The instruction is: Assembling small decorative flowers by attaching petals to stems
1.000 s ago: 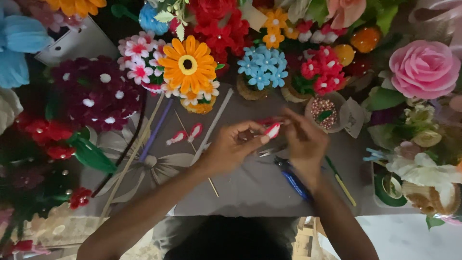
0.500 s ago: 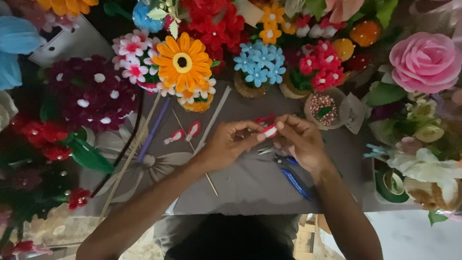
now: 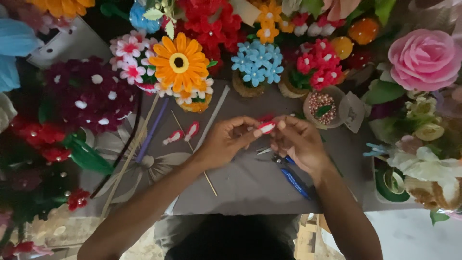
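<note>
My left hand and my right hand meet above a grey table mat, and both pinch a small red and white petal piece between their fingertips. Two more red and white petal pieces lie on the mat to the left of my left hand. Blue-handled pliers rest on the mat under my right hand. A thin wooden stick runs diagonally beneath my left wrist.
Handmade flowers ring the mat: an orange daisy, small blue flowers, dark red blooms, a pink rose. A small cup of beads stands behind my right hand. Long stems and sticks lie at left.
Both hands stay pinched on the petal piece and have shifted slightly toward the near edge. The view has tilted a little, so the flowers sit higher in frame.
</note>
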